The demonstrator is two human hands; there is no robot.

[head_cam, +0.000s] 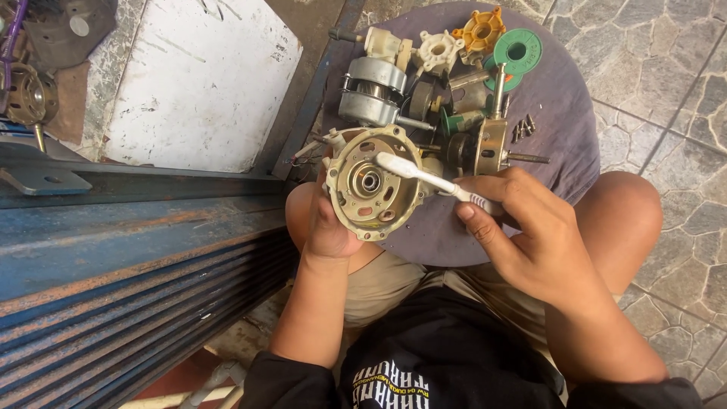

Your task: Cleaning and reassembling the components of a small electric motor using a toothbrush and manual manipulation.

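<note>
- Head view: we see our left hand (331, 227) curled round the lower left edge of a round metal motor end cover (373, 183), fingers closed on its rim and holding it face-up above the near edge of a round stool top (556, 113) covered in purplish cloth.
- Our right hand (522, 227) pinches the handle of a white toothbrush (424, 176) between thumb and fingers (the rest of the hand is folded in); the brush head rests on the cover's face, just right of its central bearing hole.
- On the stool top behind the cover lie a grey motor stator (371, 91), a brass-coloured motor part with a threaded shaft (492, 144), a white plastic knob (439, 51), an orange plastic knob (482, 30) and a green ring (518, 50), all close together.
- To the left runs a rusty blue metal frame (113, 242), with a white board (201, 79) beyond it.
- Our bare knees flank the stool, over a stone-tiled floor (666, 91).
</note>
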